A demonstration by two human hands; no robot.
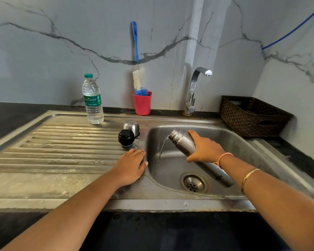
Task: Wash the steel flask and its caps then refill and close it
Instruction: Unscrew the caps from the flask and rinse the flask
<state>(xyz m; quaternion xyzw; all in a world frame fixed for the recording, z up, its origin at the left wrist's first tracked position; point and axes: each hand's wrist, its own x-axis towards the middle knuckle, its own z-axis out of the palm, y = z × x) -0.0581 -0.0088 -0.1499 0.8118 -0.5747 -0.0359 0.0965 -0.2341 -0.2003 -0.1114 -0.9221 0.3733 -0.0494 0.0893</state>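
My right hand (205, 148) is wrapped round the flask (182, 142) over the sink (243, 147), right of centre. The flask's long axis runs from its base at lower right to its open mouth at upper left, where water spills out. My left hand (130, 167) lies flat on the rim, fingers straight. It is the nearer hand to the black cap (126, 138) and steel cap (132, 126) just above it. The flask's inside and my far fingers are hidden.

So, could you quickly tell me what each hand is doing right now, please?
Left hand: open, resting flat on the sink edge.
Right hand: grips the steel flask, pouring water out.
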